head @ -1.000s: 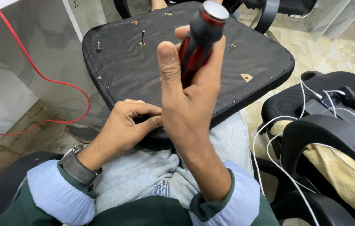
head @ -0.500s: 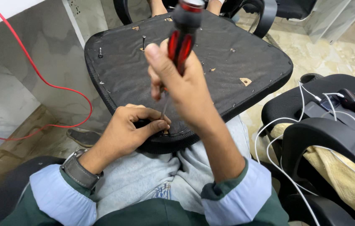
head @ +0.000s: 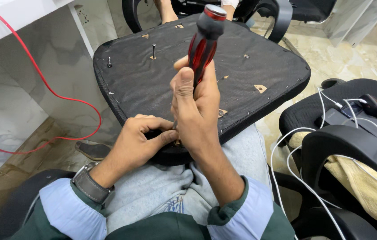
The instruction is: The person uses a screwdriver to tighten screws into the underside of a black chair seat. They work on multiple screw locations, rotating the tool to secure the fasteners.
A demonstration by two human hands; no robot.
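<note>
An upturned black fabric chair seat (head: 153, 84) rests on my lap, its underside facing up. My right hand (head: 196, 109) grips a red and black screwdriver (head: 202, 42), held nearly upright with the tip down at the seat's near edge. My left hand (head: 137, 142) pinches at that same near edge, fingertips right beside the screwdriver's shaft. What the fingers hold is hidden. Two screws (head: 153, 50) stand up from the far left part of the seat.
A red cable (head: 42, 80) loops down the marble wall on the left. To the right stands a black office chair (head: 353, 146) with white cables and a yellowish cloth (head: 366, 186). More chairs stand at the back. A shoe (head: 91, 150) lies on the floor.
The screwdriver has swung more upright and come closer to my left hand. My right hand slid down towards the near edge of the seat, where my left hand stays.
</note>
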